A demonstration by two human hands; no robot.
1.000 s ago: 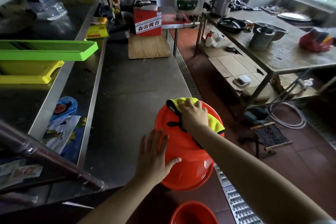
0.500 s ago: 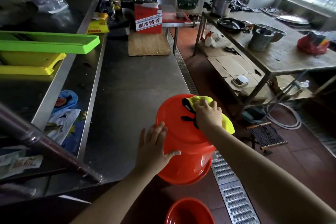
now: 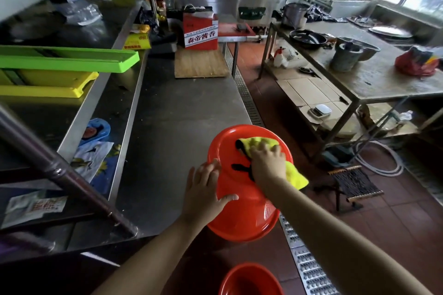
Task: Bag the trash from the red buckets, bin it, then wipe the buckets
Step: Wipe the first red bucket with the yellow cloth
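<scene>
I am sliding the cloth (image 3: 261,145) from the bucket's (image 3: 230,220) far edge back across its upturned base, my right grip (image 3: 267,163) pressing it; my left hand (image 3: 203,189), released flat, is steadying the bucket on the tabletop (image 3: 172,115) edge; wiping is underway

Showing two red buckets (image 3: 242,199) (image 3: 249,281), one yellow cloth (image 3: 291,170), two hands (image 3: 206,190) (image 3: 267,163), and one red box (image 3: 201,31) sitting far.
</scene>
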